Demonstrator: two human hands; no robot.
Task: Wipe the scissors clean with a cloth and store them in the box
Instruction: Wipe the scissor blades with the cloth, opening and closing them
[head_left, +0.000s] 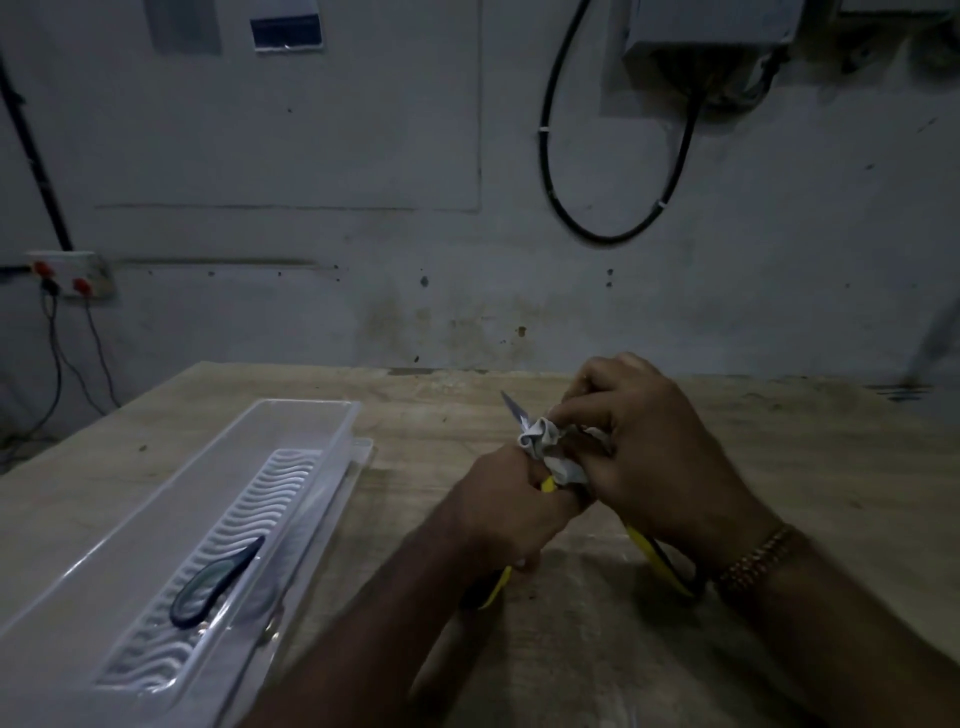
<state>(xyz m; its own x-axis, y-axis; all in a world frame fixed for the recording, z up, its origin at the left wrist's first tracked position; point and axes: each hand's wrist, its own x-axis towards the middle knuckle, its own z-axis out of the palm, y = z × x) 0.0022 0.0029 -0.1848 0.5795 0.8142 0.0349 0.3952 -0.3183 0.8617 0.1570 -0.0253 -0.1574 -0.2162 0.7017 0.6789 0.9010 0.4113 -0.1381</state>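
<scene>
**Dim Workshop Backdrop Behind the Bench**

A pale, stained wooden tabletop (519, 649) fills the lower half. Beyond it stands a grey, blotched plaster wall (363, 156). At ten o'clock, a white wall socket plate with red switches (70, 275) has thin dark cords hanging below it. At one o'clock, a thick black looped cable (618, 171) hangs from a grey metal box (711, 26). At eleven o'clock, a small dark-and-white label (287, 31) sits high on the wall.
</scene>
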